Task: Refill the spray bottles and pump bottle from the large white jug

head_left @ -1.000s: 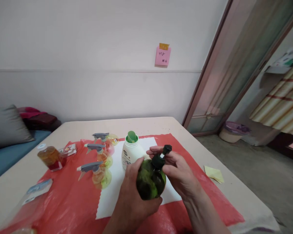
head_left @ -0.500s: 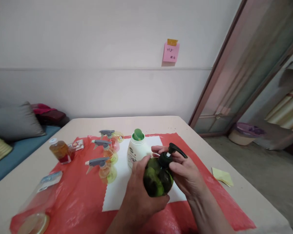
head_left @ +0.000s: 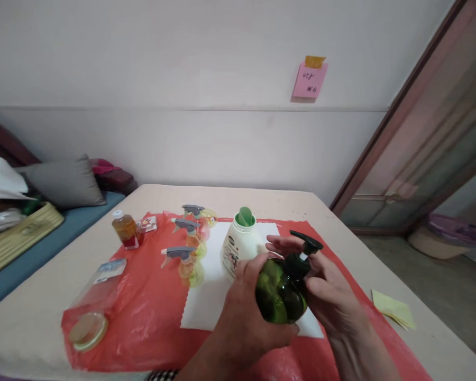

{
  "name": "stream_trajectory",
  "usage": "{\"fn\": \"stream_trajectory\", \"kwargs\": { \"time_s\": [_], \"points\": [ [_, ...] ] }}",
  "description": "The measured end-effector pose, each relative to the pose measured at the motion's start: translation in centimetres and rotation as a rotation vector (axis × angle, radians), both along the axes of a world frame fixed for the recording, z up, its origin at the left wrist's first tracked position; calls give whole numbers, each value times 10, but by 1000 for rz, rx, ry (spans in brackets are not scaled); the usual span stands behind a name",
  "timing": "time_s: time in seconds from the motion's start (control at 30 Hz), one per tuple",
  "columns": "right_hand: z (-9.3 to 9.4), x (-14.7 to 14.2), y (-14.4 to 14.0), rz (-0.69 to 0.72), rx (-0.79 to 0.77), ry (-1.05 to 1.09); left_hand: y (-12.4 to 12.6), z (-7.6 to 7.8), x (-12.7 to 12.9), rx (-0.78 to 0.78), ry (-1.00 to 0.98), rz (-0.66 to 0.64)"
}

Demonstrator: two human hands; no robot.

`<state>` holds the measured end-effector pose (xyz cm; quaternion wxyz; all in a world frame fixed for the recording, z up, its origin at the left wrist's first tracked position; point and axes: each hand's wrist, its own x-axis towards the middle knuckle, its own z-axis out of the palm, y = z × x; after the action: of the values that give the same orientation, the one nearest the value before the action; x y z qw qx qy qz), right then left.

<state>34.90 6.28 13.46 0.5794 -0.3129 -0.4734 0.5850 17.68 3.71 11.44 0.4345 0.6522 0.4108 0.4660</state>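
My left hand [head_left: 244, 312] wraps around the round body of a dark green pump bottle [head_left: 280, 293], held tilted above the white mat [head_left: 208, 296]. My right hand [head_left: 327, 293] grips the bottle's black pump head [head_left: 303, 251] at the neck, its nozzle pointing left. Just behind the bottle stands a white bottle [head_left: 238, 251] with an open green top.
Three yellow spray bottles [head_left: 188, 248] with grey triggers stand on the red plastic sheet [head_left: 143, 307]. An amber bottle [head_left: 125, 230], a clear jar lying on its side [head_left: 93, 312] and yellow paper [head_left: 392, 309] also sit on the table. A bed with pillows is at the left.
The pump head has turned in my right hand, its nozzle swinging round. The view has panned left, so everything sits further right.
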Motion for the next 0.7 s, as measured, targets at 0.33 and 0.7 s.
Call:
{"fn": "stream_trajectory", "kwargs": {
  "time_s": [0.33, 0.7],
  "points": [
    [-3, 1, 1, 3, -10, 4, 1, -3, -2, 50, -5, -13],
    [-2, 3, 0, -87, 54, -114, 2, -9, -4, 114, 8, -61]
  ]
}}
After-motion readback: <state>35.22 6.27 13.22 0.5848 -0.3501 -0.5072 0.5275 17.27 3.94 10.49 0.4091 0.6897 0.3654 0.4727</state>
